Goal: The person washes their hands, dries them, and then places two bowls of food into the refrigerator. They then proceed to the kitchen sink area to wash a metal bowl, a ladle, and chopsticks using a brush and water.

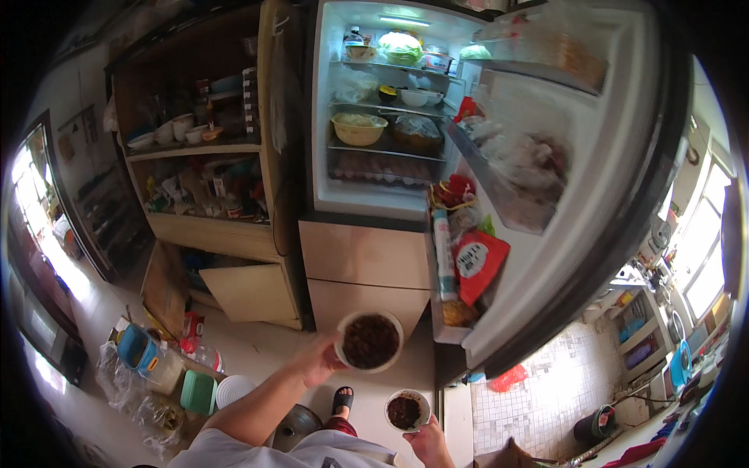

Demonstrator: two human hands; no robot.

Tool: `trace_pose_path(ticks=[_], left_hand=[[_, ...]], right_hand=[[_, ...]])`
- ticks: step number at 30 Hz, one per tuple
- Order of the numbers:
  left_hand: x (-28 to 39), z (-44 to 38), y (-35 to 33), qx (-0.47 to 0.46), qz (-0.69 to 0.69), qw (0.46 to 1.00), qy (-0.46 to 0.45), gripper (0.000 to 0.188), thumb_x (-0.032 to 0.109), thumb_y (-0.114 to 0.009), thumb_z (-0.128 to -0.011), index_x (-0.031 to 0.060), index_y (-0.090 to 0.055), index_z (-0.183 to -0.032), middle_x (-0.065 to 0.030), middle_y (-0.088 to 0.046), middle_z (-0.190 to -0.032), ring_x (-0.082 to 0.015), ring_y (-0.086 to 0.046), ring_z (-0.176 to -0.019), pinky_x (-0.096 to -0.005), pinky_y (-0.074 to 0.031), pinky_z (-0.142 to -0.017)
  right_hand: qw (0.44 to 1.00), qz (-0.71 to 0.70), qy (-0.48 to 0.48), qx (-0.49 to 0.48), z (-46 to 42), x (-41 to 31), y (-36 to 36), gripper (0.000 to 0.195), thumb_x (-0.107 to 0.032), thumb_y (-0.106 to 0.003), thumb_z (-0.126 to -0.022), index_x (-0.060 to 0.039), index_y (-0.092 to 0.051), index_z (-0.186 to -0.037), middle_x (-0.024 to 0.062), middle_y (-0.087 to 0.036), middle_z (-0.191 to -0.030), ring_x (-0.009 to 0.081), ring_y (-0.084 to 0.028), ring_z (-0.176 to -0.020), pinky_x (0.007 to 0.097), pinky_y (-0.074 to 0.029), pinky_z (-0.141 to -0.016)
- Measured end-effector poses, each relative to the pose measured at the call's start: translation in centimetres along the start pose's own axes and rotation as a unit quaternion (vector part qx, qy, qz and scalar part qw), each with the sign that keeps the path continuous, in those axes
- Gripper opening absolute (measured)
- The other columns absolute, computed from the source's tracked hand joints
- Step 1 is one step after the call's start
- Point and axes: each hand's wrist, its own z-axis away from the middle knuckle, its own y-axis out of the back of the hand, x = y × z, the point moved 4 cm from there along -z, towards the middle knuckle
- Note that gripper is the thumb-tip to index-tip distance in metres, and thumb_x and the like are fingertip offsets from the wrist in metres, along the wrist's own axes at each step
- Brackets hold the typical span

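Note:
My left hand (323, 358) grips the side of a larger white bowl (400, 336) with dark brown, lumpy food (370, 342) inside. This bowl is held out in front of the refrigerator's lower drawers (366, 251). Lower and to the right, my right hand (426, 440) is closed around a smaller white cup-like container (425, 403). A dark, pasty food (404, 412) lies in it, with smears up its inner wall. Ahead stands the refrigerator with its door (526, 234) swung wide to the right. On its lit shelves are a cabbage (401, 48), a cream basket (358, 130) and small white bowls (414, 97).
Door bins hold bagged food and a red packet (481, 266). To the left is a wooden cupboard (205, 234) with dishes and its lower doors ajar. A blue container (138, 348), a green tub (199, 393) and plastic bags crowd the lower left. A red bag (509, 377) lies on the tiled floor.

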Motion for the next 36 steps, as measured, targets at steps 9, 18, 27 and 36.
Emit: trace_pose_path(ticks=[9, 18, 27, 36], left_hand=[[17.2, -12.3, 2.6, 0.038, -0.067, 0.98, -0.184, 0.038, 0.036, -0.059, -0.097, 0.0058, -0.059, -0.119, -0.0091, -0.07, -0.109, -0.0195, -0.07, -0.094, -0.0392, -0.062, -0.076], [33.8, -27.0, -2.0, 0.017, -0.131, 0.979, -0.153, 0.053, 0.04, -0.062, -0.093, 0.002, -0.052, -0.128, -0.0125, -0.061, -0.115, -0.0237, -0.062, -0.107, -0.0401, -0.056, -0.087], [47.2, -38.6, -13.3, -0.018, -0.159, 0.966, -0.203, 0.046, 0.035, -0.06, -0.094, -0.0025, -0.051, -0.119, -0.0178, -0.057, -0.108, -0.0286, -0.063, -0.1, -0.037, -0.06, -0.086], [49.3, -47.0, -19.3, -0.057, -0.324, 0.922, -0.203, 0.034, 0.032, -0.05, -0.102, 0.0005, -0.059, -0.112, -0.0145, -0.058, -0.108, -0.0259, -0.063, -0.095, -0.0356, -0.063, -0.078]], right_hand=[[0.995, 0.037, 0.029, -0.085, -12.8, -4.4, -13.6, 0.049, -0.005, -0.058, -0.086, -0.0066, -0.047, -0.134, 0.0148, -0.059, -0.131, 0.0321, -0.062, -0.116, 0.0466, -0.056, -0.093], [0.975, 0.092, 0.191, -0.068, -29.1, -19.2, -34.5, 0.054, -0.014, -0.062, -0.085, -0.0037, -0.042, -0.134, 0.0112, -0.054, -0.128, 0.0226, -0.062, -0.108, 0.0375, -0.058, -0.084], [0.905, 0.011, 0.419, -0.073, -40.8, -36.5, -51.3, 0.049, -0.017, -0.068, -0.087, 0.0031, -0.048, -0.127, 0.0169, -0.049, -0.116, 0.0295, -0.054, -0.107, 0.0382, -0.058, -0.089], [0.91, 0.05, 0.41, 0.037, -48.8, -47.4, -54.6, 0.048, -0.024, -0.07, -0.088, 0.0001, -0.051, -0.126, 0.0154, -0.049, -0.123, 0.0264, -0.051, -0.105, 0.0382, -0.056, -0.081]])
